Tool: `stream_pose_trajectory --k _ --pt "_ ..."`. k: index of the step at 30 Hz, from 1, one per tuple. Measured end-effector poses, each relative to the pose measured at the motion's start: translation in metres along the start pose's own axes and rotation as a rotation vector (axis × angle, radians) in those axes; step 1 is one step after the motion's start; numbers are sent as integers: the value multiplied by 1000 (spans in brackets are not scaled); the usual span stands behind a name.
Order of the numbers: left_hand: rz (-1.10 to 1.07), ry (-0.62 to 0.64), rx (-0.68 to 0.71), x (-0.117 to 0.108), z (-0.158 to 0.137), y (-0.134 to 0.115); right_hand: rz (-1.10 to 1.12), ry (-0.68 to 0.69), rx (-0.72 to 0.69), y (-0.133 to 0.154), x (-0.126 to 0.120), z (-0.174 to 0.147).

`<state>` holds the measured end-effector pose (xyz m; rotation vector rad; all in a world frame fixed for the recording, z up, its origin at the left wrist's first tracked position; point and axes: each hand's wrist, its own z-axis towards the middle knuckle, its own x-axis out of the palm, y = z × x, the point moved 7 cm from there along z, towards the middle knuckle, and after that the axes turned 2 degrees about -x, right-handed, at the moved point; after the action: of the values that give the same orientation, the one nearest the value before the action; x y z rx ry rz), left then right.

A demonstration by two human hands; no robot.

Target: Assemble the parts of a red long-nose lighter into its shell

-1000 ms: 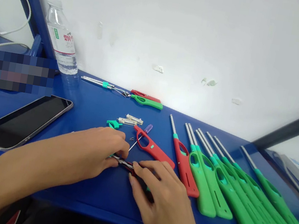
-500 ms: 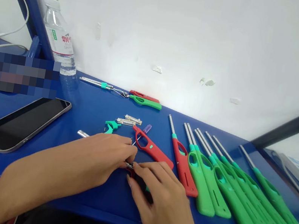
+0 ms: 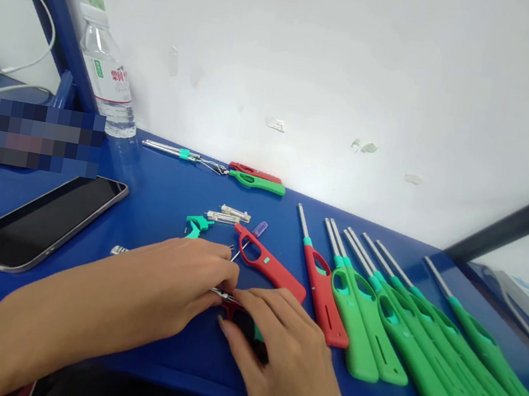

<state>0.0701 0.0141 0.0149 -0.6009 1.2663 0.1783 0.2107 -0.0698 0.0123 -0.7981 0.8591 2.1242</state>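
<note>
My left hand [image 3: 198,275] is closed in a pinch on a slim metal tube [image 3: 120,250], whose tip sticks out to the left behind my forearm. My right hand [image 3: 283,346] curls over a partly covered red lighter handle [image 3: 229,310], with a bit of green showing under the fingers. The two hands meet where thin metal parts [image 3: 224,295] enter the handle. Just beyond lie a red handle half [image 3: 273,267], a screwdriver with a purple grip [image 3: 260,229], a green trigger piece [image 3: 196,226] and clear fuel tanks [image 3: 228,215].
Several green lighters [image 3: 405,329] and a red one [image 3: 324,296] lie in a row at right. Along the wall are metal tubes [image 3: 171,150] and a green casing [image 3: 257,183]. A phone [image 3: 37,221] and a water bottle [image 3: 109,77] stand left on the blue table [image 3: 155,186].
The metal tube's tip has shifted left and toward me. My left hand has drawn slightly left, showing more of the metal and red handle between the hands.
</note>
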Motion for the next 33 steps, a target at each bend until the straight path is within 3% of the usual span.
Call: stream_pose_trajectory --k 7,14,23,33 --pt "82 -47 21 6 -9 -13 -22 3 -38 1 -3 1" --pt "156 -230 90 13 -33 -31 -69 31 -63 0 -1 -3" --pt "61 -271 36 19 -33 -23 -9 29 -53 -2 2 -6" --pt "-11 -232 -17 21 -31 -23 52 31 -1 -3 2 -6"
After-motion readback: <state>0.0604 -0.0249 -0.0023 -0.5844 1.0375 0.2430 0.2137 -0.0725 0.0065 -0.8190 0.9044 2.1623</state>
